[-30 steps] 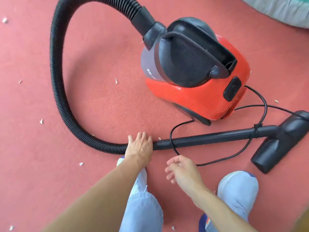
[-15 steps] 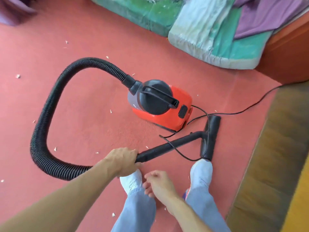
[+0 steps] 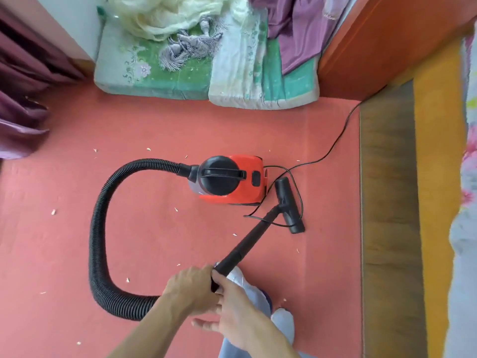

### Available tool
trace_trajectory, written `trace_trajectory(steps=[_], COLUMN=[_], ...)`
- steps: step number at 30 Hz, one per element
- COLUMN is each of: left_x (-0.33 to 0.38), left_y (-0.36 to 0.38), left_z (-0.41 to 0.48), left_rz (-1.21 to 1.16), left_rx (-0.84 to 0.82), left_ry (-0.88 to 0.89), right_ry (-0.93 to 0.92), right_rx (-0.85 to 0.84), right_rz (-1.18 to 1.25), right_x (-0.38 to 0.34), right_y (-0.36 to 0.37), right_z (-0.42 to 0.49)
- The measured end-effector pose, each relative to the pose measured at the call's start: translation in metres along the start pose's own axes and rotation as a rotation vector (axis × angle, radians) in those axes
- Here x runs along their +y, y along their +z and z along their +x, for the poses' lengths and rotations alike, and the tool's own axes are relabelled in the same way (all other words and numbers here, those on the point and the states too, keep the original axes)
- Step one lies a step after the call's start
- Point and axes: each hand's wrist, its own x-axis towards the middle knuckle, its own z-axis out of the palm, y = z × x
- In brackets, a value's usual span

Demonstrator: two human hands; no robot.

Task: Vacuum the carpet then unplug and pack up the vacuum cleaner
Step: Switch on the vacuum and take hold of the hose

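Observation:
A red and black vacuum cleaner [image 3: 233,188] stands on the red carpet [image 3: 154,125]. Its ribbed black hose [image 3: 99,228] loops left and back to my hands. My left hand [image 3: 192,289] is shut around the near end of the black wand [image 3: 247,241]. My right hand [image 3: 232,308] touches the wand just below it, thumb against the tube, other fingers spread. The wand slopes down to the floor head [image 3: 289,205], which rests on the carpet right of the cleaner. The black power cord [image 3: 333,148] runs from the cleaner to the far right corner and loops around the wand.
Small white scraps [image 3: 53,212] lie scattered over the carpet. Green patterned cushions [image 3: 206,73] with cloths sit at the far edge. Purple curtains [image 3: 20,99] hang at left. A wooden floor strip [image 3: 387,202] and an orange cabinet [image 3: 387,34] border the right side.
I have stood up, so the view pulled back. My left hand lifted the wand's near end off the carpet, and my right hand came up to the wand.

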Motion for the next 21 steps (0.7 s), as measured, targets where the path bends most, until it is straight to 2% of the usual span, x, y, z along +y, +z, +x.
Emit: trace_trajectory(steps=[3,6,9,11,14,17,21], left_x=[0.000,0.000,-0.001,-0.002,-0.004,-0.006,-0.012], left_y=[0.001,-0.004,-0.005,-0.003,-0.001,-0.005,-0.003], left_z=[-0.031,-0.062,-0.086,-0.097,-0.112,-0.131,-0.163], left_rz=[-0.178,-0.243,-0.178,-0.048,0.082,0.066,0.022], left_rx=[-0.082,-0.175,-0.217,-0.176,-0.089,-0.038,-0.003], left_ry=[0.041,0.097,0.123,0.137,0.178,0.151,0.125], right_ry=[0.009,0.035,0.005,-0.039,-0.112,-0.177,-0.254], right_rx=[0.020,0.067,0.052,0.058,0.100,0.151,0.285], right_rz=[0.105,0.260,0.464,0.549,0.594,0.614,0.433], right_x=[0.016,0.038,0.057,0.067,0.075,0.077,0.092], right_y=[0.001,0.003,0.002,0.001,0.004,0.009,-0.004], right_z=[-0.009,-0.016,-0.026,-0.034,-0.051,-0.068,-0.088])
